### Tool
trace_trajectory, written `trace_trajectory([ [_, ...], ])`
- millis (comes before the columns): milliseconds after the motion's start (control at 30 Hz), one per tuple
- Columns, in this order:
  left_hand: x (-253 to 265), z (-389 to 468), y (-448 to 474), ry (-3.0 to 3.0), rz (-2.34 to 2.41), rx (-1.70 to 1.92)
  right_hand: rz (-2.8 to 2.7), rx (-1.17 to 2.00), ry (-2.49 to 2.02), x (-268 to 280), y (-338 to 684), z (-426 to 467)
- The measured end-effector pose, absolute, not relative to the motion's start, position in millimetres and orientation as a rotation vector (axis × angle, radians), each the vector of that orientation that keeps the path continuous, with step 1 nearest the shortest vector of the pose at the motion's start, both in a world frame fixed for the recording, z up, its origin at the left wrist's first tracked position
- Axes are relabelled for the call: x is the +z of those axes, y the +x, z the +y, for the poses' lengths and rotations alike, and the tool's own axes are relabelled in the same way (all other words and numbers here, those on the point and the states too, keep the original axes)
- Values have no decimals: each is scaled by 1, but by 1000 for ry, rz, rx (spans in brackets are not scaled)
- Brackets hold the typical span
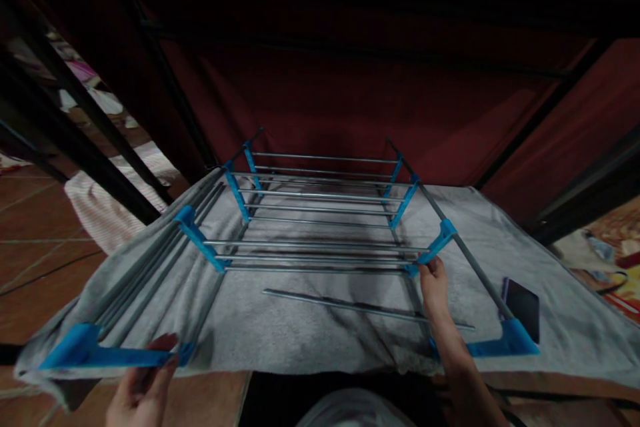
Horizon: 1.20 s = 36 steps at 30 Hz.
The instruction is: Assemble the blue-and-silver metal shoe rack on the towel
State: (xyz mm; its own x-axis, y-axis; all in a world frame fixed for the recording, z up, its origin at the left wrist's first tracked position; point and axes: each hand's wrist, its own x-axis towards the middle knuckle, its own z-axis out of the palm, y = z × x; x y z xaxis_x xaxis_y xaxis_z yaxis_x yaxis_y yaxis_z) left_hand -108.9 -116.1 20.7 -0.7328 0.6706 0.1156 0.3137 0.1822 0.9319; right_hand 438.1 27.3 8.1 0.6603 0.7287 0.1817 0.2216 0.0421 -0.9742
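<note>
A partly built rack of grey metal tubes and blue plastic brackets lies on a grey cloth (pixel 310 327). My left hand (pixel 143 383) is closed around the front left blue bracket (pixel 120 356), near its inner end. Over on the right side, my right hand (pixel 434 283) grips a blue bracket (pixel 440 243), close to where the crossbars (pixel 320 259) meet it; its fingertips are partly hidden. A loose metal tube (pixel 367 309) lies on the cloth between my hands, its right end passing behind my right forearm. The front right bracket (pixel 505 341) has no hand on it.
Several tubes (pixel 150 273) lie along the rack's left side. A dark phone (pixel 521 310) rests on the cloth at the right. Behind the rack hangs a dark red sheet (pixel 320 107) with dark metal bars (pixel 545 147). A striped cloth (pixel 107 203) lies at the left.
</note>
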Motion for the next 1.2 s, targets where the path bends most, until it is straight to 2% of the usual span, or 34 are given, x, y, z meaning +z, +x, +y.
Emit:
trace_trajectory([
  [333,27,-136,-86,767,2127,1571,-806,491,-1501,8,457,17],
  [833,19,-138,-72,1049,2290,1481,-842,420,-1562,5,454,15],
  [1033,13,-145,-70,853,2058,1652,-810,410,-1575,6,450,16],
  [1200,-6,-190,-61,823,2352,1581,-808,388,-1532,12,457,16],
])
